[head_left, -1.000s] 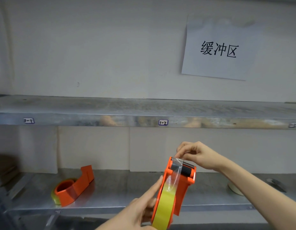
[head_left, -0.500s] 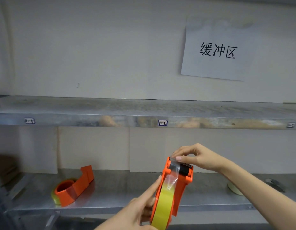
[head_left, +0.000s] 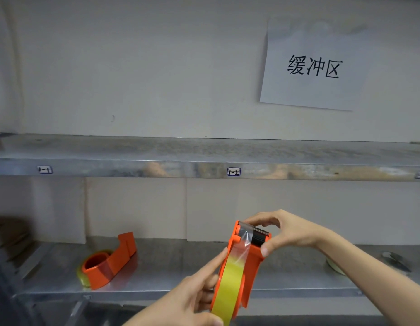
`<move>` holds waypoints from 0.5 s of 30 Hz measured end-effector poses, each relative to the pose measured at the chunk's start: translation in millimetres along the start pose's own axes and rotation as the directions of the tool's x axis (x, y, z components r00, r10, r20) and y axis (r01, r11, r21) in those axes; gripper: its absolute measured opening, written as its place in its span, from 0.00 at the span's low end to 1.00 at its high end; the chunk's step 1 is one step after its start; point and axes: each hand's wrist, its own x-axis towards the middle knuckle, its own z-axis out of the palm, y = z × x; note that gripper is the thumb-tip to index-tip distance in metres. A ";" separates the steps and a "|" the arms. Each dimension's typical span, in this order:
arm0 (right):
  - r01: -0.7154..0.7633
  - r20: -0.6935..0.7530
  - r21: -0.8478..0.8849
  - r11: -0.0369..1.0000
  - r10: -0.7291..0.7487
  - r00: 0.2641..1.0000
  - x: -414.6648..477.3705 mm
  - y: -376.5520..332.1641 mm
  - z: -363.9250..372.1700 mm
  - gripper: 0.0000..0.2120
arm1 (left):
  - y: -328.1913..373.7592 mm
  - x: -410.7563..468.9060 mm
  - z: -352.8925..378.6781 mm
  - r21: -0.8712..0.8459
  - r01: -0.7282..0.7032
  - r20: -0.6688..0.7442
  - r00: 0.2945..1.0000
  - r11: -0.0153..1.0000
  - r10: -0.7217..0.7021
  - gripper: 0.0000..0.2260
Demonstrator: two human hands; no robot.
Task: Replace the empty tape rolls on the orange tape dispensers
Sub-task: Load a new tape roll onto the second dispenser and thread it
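Observation:
I hold an orange tape dispenser (head_left: pixel 248 260) upright in front of the lower shelf. A yellowish tape roll (head_left: pixel 228 292) sits in it, and a clear strip of tape (head_left: pixel 243 241) runs up from the roll over the black roller to the toothed blade. My left hand (head_left: pixel 195 295) grips the dispenser's body from the left, forefinger stretched along its side. My right hand (head_left: pixel 284 231) pinches the dispenser's head, fingers on top of the tape end by the blade, thumb below. A second orange dispenser (head_left: pixel 110 262) with a yellowish roll lies flat on the lower shelf at the left.
The metal lower shelf (head_left: pixel 180 274) carries a pale tape roll (head_left: pixel 335 267) at the right, partly hidden by my right forearm, and a dark metal piece (head_left: pixel 396 261) further right. An upper metal shelf (head_left: pixel 204 158) spans the view. A paper sign (head_left: pixel 312 67) hangs on the wall.
The dispenser has sunk slightly. My right hand has shifted from pulling the tape end over the roller to pressing down on the dispenser's head, thumb now underneath. The left hand keeps its grip.

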 end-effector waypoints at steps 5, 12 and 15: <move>0.008 0.004 -0.049 0.999 -0.008 1.000 3.2 4.0 7.4 0.47 | -11.5 2.6 -3.4 0.167 0.039 -0.083 0.996 0.985 -0.026 0.43; -0.006 -0.057 0.061 0.998 0.009 0.998 5.4 6.2 10.5 0.36 | -11.6 9.0 -7.8 0.129 0.007 -0.094 0.996 0.992 0.005 0.44; -0.017 -0.069 0.073 0.997 0.022 0.997 8.5 7.5 12.6 0.37 | -13.6 10.2 -9.5 0.152 0.002 -0.095 0.995 0.988 0.012 0.44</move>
